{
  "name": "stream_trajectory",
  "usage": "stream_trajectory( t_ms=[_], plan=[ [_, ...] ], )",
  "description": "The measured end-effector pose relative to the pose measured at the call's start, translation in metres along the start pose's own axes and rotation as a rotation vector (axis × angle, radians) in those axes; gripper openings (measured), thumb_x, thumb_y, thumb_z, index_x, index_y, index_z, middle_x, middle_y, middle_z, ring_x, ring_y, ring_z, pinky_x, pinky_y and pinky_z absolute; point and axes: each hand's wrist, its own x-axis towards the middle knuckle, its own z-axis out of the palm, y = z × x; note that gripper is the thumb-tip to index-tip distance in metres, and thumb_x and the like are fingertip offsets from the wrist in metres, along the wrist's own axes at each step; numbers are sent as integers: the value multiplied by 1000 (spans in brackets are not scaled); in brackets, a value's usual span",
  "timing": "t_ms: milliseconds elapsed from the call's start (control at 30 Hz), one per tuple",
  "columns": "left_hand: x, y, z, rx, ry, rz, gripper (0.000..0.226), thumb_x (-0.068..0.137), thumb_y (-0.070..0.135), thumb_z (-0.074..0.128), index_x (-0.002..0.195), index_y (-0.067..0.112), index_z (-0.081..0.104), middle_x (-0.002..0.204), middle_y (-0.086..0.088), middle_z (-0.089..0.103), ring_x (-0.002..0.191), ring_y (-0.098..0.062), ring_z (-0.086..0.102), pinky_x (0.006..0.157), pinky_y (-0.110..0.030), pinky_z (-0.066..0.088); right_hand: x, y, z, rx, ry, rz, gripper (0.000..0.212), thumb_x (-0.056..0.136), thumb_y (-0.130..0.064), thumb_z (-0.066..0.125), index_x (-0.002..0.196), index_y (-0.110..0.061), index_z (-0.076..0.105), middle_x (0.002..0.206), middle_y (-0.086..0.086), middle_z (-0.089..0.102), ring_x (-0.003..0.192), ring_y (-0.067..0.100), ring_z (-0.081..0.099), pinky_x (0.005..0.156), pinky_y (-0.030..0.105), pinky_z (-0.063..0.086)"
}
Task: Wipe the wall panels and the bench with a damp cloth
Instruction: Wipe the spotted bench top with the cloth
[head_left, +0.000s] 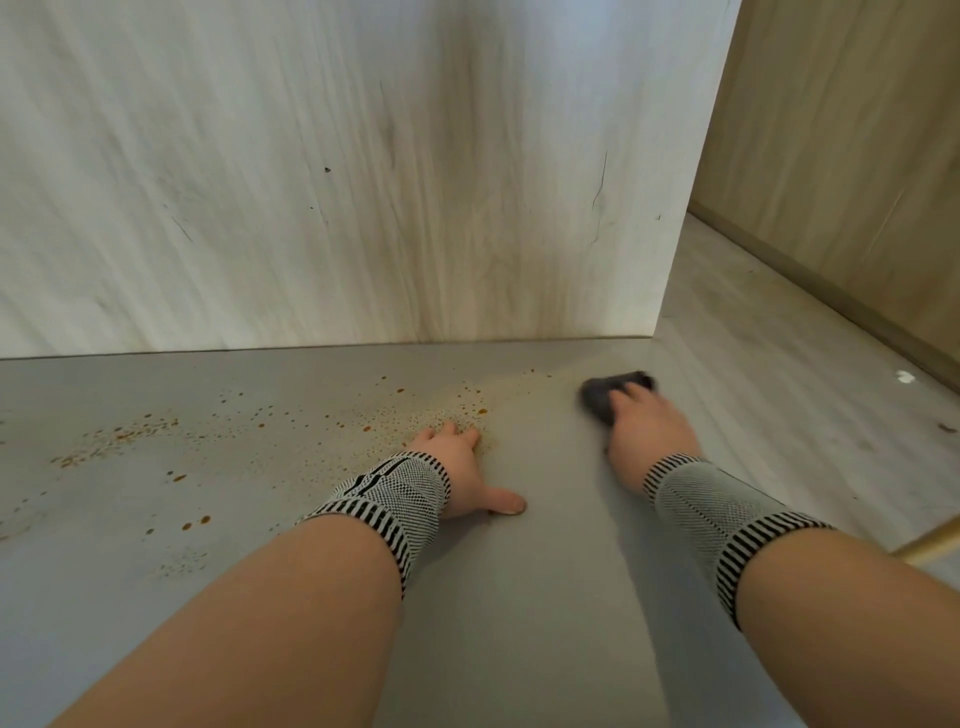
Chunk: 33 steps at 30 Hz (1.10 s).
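1. From the head camera I look down on a grey bench (519, 597) that runs up to a pale wood-grain wall panel (337, 182).
2. My right hand (647, 431) is on a dark grey cloth (605, 395), which lies on the bench near its far right corner, close to the foot of the panel. The fingers lie over the cloth, but that part is blurred, so I cannot tell whether they are curled round it or just pressing flat.
3. My left hand (462, 465) rests palm-down on the bench, fingers spread and fairly straight, thumb out to the right. It holds nothing.
4. The two hands are apart, the left nearer me and to the left of the cloth.
5. Brown-orange spots and specks (415, 410) are scattered over the bench from the left side to just beyond my left fingertips.
6. Each wrist wears a knitted band (395, 499) with black-and-white striped edges.
7. To the right of the bench I see a light floor (779, 364) and a tan wooden wall (841, 130) with a skirting board.
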Motion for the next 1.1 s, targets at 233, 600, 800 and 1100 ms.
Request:
stream_trajectory(
  t_ms=[233, 600, 800, 1100],
  plan=[
    [28, -1, -35, 38, 140, -85, 111, 72, 78, 62, 154, 14, 25, 157, -12, 31, 142, -32, 34, 116, -45, 32, 11, 6, 6, 12, -27, 323, 55, 96, -17, 32, 149, -8, 23, 159, 13, 12, 139, 40, 23, 114, 47, 24],
    [74, -1, -28, 49, -17, -55, 129, 63, 87, 61, 158, 16, 9, 165, -9, 10, 149, -30, 22, 121, -47, 23, 80, 7, -1, 35, -94, 255, 62, 93, -15, 40, 151, -14, 20, 160, 9, 12, 144, 37, 16, 116, 46, 23],
    [75, 1, -29, 65, 14, -57, 127, 61, 85, 65, 157, 16, 17, 162, -11, 21, 144, -28, 33, 118, -40, 29, 61, -74, 1, 96, -186, -412, 67, 92, -13, 54, 152, -24, 27, 162, -1, 14, 146, 26, 19, 119, 38, 21],
    [74, -3, -24, 31, 17, -34, 130, 64, 85, 60, 158, 16, 4, 165, -11, 4, 151, -32, 13, 122, -47, 19, 58, -29, 4, 37, -56, 180, 53, 93, -19, 38, 145, -11, 30, 154, 12, 22, 140, 37, 21, 116, 47, 23]
  ],
)
